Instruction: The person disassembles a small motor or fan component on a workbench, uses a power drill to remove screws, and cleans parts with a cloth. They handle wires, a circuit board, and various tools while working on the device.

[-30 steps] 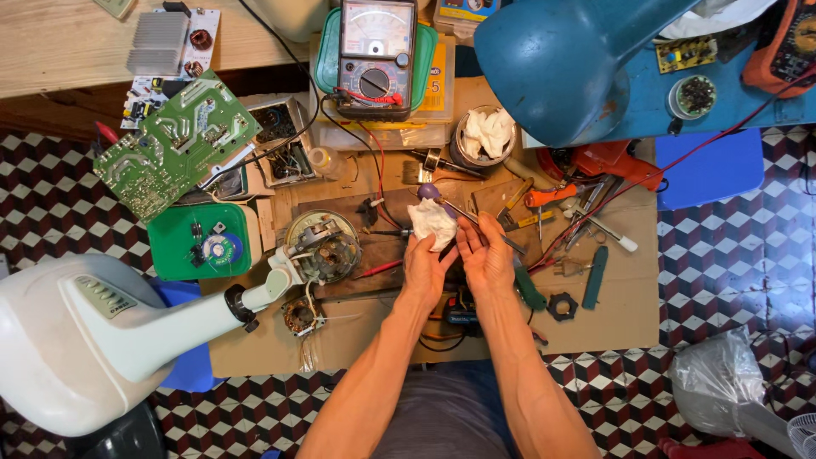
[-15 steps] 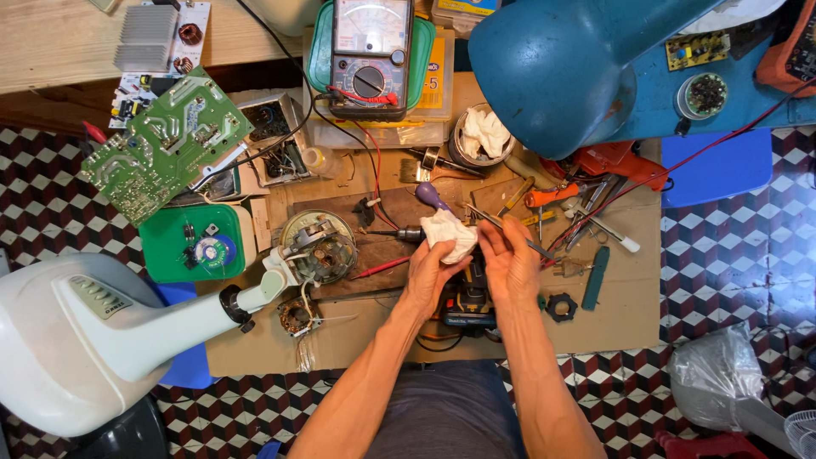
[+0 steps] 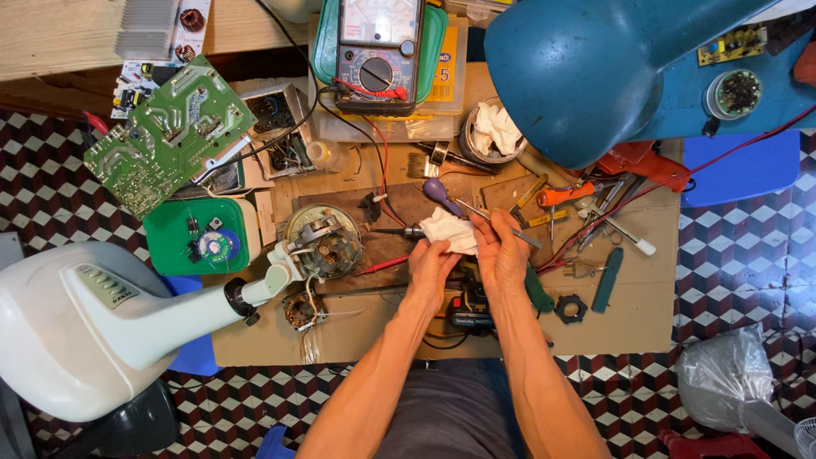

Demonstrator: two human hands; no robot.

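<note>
Change: both hands sit a bit lower and closer to the body than a second ago | left hand (image 3: pixel 432 265) grip closed on white cloth (image 3: pixel 449 229) | right hand (image 3: pixel 501 253) pinches cloth too | cloth above table (image 3: pixel 629 323), near purple-handled screwdriver (image 3: pixel 442 194)

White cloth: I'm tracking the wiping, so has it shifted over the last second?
Yes, slightly: the white cloth has drifted right, away from the round fan motor, which sits unchanged in the view.
</note>
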